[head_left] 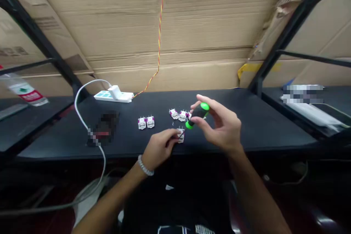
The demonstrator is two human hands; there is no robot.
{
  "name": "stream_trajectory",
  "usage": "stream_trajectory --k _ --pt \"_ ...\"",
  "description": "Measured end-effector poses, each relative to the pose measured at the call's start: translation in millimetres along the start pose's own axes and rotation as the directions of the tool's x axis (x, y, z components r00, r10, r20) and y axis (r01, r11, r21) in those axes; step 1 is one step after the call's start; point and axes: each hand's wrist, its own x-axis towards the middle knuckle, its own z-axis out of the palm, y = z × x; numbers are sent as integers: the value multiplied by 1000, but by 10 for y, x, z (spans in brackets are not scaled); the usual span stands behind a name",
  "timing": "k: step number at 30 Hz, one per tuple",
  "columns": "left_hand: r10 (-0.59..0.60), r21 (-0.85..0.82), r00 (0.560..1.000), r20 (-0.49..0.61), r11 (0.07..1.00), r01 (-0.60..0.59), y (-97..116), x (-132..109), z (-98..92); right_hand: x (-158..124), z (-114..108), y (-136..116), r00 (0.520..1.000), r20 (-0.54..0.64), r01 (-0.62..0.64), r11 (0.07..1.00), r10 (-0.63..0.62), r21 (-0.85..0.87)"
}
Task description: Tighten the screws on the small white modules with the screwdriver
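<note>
Hands work close together: left hand point(160, 147) pinches a white-and-purple terminal block point(180, 136) on the black bench point(260, 131); right hand point(221, 126) grips a black-and-green screwdriver point(199, 116), with further terminal blocks point(178, 115) just beyond it.

**Your black bench point(246, 131), with small parts spread across it**
At the back you have a white power strip point(105, 97) with a white plug point(115, 92) in it, its white cable point(79, 113) looping forward over the bench edge. Before you lie white-and-purple plastic blocks point(146, 122): a pair at left, a tight group of about three at centre, one nearer your edge. A blurred object point(102, 129) sits left of the pair, too obscured to name.
</note>
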Motion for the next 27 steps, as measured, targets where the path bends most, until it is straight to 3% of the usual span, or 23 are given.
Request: stream_trajectory --k 9,16,27 --pt "-5 21 1000 -6 1000 5 19 1 11 63 51 9 1000 -7 -30 997 30 66" --pt "-20 -10 1000 -9 1000 20 5 7 12 223 94 -46 990 143 -26 998 16 65" --pt "-144 -160 985 94 974 157 23 96 -94 319 113 18 980 197 -6 996 -13 93"
